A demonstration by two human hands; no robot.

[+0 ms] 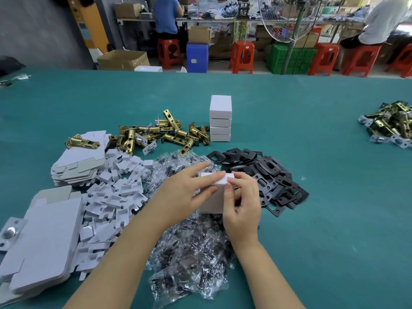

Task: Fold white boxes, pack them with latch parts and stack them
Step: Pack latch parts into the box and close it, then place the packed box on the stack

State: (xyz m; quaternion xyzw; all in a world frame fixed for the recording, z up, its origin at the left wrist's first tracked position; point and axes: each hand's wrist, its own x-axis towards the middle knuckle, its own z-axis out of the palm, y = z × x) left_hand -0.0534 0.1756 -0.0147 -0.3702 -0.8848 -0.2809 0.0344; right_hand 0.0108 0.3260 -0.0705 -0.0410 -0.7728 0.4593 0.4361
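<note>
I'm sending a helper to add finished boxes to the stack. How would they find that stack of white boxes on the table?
On the green table, look past the middle, just right of the heap of brass latches and behind the black plates. The stack of white boxes stands there: four closed boxes piled upright, unlike the flat unfolded blanks at the left.

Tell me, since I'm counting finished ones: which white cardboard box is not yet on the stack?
The white cardboard box held between both hands, above the clear bagged parts; the others sit stacked farther back.
</note>
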